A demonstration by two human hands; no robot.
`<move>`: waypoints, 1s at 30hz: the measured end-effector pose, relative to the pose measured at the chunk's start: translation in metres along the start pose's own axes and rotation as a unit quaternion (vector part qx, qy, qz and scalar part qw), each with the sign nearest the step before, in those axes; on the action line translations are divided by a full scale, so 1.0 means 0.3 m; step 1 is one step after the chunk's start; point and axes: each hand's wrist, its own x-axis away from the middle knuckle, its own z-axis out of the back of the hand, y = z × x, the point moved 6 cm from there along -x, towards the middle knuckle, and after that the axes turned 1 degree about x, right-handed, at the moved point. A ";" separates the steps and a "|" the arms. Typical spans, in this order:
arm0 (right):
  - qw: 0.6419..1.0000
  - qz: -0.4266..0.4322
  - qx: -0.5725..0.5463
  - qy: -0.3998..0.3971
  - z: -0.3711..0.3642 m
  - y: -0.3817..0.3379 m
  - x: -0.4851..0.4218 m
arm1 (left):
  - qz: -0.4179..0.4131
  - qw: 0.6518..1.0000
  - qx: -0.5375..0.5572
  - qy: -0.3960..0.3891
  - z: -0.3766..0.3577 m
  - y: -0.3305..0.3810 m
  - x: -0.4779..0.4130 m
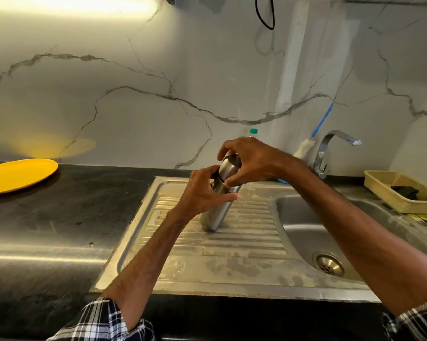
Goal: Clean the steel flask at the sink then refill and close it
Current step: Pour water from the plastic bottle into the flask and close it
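The steel flask [216, 212] stands tilted on the ribbed drainboard [232, 244] left of the sink basin [303, 232]. My left hand [202, 190] grips its body just below the cap. My right hand [249, 161] wraps over the steel cap [228, 166] at the top. A thin dark seam shows between cap and body. The tap [330, 146] rises behind the basin, with its spout pointing right.
A yellow plate [18, 174] lies on the dark counter at far left. A beige basket [401, 190] holding a dark cloth sits right of the basin. A blue-handled bottle brush [313, 136] and a green-capped bottle [253, 131] stand by the wall.
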 end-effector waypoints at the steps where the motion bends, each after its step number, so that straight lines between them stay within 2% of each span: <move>1: 1.000 0.002 -0.007 0.015 0.003 0.002 -0.001 | 0.001 1.000 0.002 0.000 0.001 0.001 -0.004; 4: 0.989 -0.059 0.087 0.103 0.035 0.017 -0.015 | -0.004 1.000 -0.003 -0.001 -0.008 0.005 -0.003; 6: 0.981 -0.078 0.144 0.106 0.046 0.023 -0.015 | -0.012 1.000 -0.003 -0.006 -0.018 0.013 0.005; 10: 0.999 -0.011 0.032 -0.015 0.014 0.013 -0.004 | -0.004 1.000 -0.016 -0.008 -0.020 0.014 -0.006; 12: 1.000 -0.006 0.019 0.010 0.008 0.024 -0.006 | 0.007 1.000 -0.016 -0.011 -0.024 0.006 -0.012; 15: 0.993 -0.103 0.022 0.047 0.010 0.061 -0.003 | 0.005 1.000 -0.027 -0.005 -0.043 0.006 -0.006; 17: 0.985 -0.172 0.008 0.025 0.007 0.072 0.019 | 0.023 0.999 -0.042 0.003 -0.051 -0.004 -0.001; 18: 0.984 -0.175 0.012 0.013 0.008 0.076 0.023 | 0.030 0.998 -0.049 0.004 -0.053 -0.005 0.001; 22: 1.000 -0.005 0.007 -0.017 0.015 0.039 0.014 | 0.022 0.999 -0.034 -0.013 -0.049 -0.006 -0.015; 23: 1.000 0.012 0.011 -0.017 0.004 0.038 0.013 | 0.026 0.999 -0.035 -0.016 -0.048 -0.008 -0.018; 27: 0.995 -0.086 0.051 0.016 0.023 0.082 0.017 | 0.033 0.997 -0.058 -0.025 -0.070 -0.009 -0.012; 30: 0.999 -0.026 0.014 -0.045 0.034 0.072 0.026 | 0.021 0.999 -0.039 -0.030 -0.057 -0.002 -0.022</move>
